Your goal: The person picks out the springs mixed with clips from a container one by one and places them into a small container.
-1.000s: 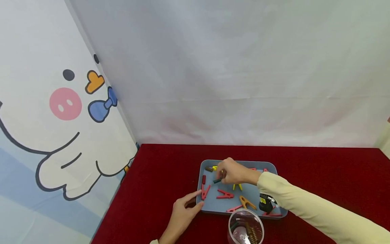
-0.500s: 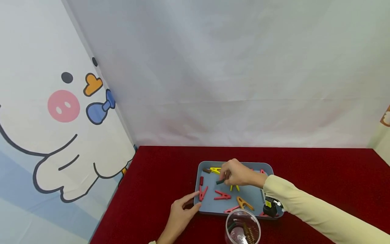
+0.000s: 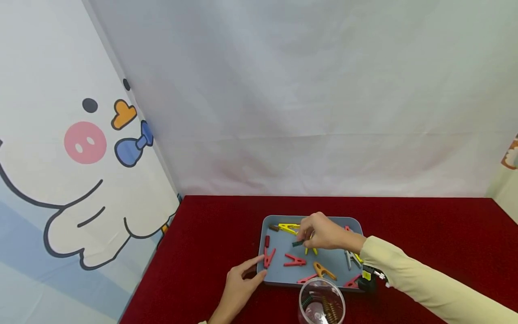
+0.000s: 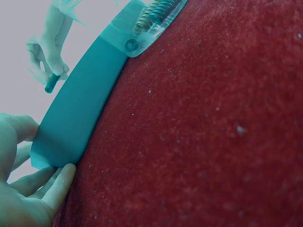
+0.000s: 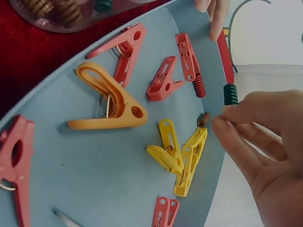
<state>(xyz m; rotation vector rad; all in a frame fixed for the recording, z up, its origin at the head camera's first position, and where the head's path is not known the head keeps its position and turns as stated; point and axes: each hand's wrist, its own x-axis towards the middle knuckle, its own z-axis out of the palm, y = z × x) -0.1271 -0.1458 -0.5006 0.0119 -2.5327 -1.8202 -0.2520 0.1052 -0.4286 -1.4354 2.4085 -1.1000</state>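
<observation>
Between thumb and fingertips, my right hand (image 3: 321,231) pinches a dark green coil spring (image 5: 230,94). It is above the blue-grey tray (image 3: 283,276), and the spring's free end points left in the head view. My left hand (image 3: 241,281) holds the tray's near left corner, fingers at the rim and outer wall in the left wrist view. Inside the tray lie yellow clips (image 5: 191,161), red clips (image 3: 295,260), an orange clip (image 5: 111,101), a red spring (image 5: 199,86) and a brown spring (image 3: 274,228).
A clear plastic jar (image 3: 322,300) with brown and green springs inside stands at the tray's front edge. Dark red cloth (image 3: 222,234) covers the table. Behind it hangs a pale curtain (image 3: 323,99), and a printed cartoon sheet is on the left.
My right hand has shifted slightly to the right with the green spring pinched in it, uncovering more of the yellow clips. My left hand stays at the tray corner.
</observation>
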